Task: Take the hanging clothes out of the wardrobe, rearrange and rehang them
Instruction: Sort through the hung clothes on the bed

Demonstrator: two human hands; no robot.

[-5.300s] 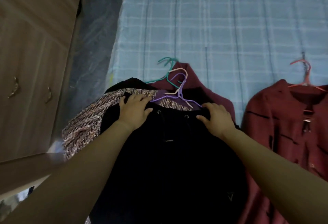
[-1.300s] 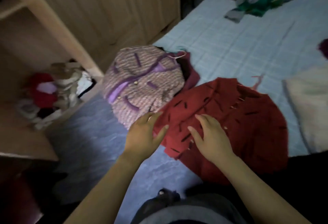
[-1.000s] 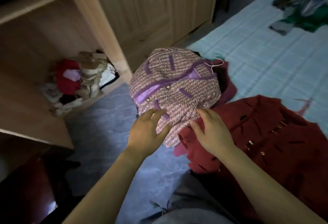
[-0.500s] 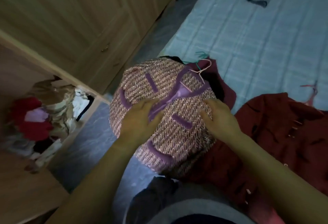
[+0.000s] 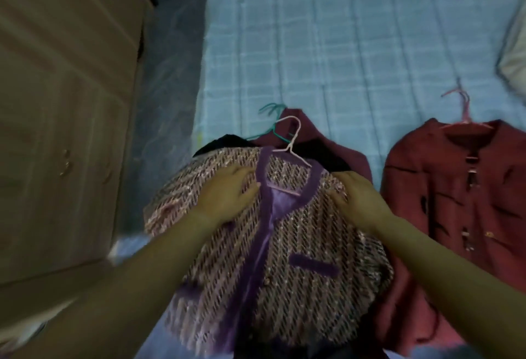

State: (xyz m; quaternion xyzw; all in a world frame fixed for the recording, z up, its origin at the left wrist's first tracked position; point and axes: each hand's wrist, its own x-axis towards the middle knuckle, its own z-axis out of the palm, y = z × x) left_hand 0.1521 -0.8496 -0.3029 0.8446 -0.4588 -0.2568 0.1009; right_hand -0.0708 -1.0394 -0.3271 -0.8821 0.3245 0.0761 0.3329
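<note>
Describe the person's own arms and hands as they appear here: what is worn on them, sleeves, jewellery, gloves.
Both forearms are bare as far up as the picture shows, with no sleeve edge in view. The left hand and the right hand wear no gloves, and no watch, bracelet or ring shows on either. The dim, slightly blurred picture would hide anything small.

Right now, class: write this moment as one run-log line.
left hand: flat on tweed jacket | right hand: flat on same | jacket: on pink hanger, atop pile on bed | red jacket: beside, apart
</note>
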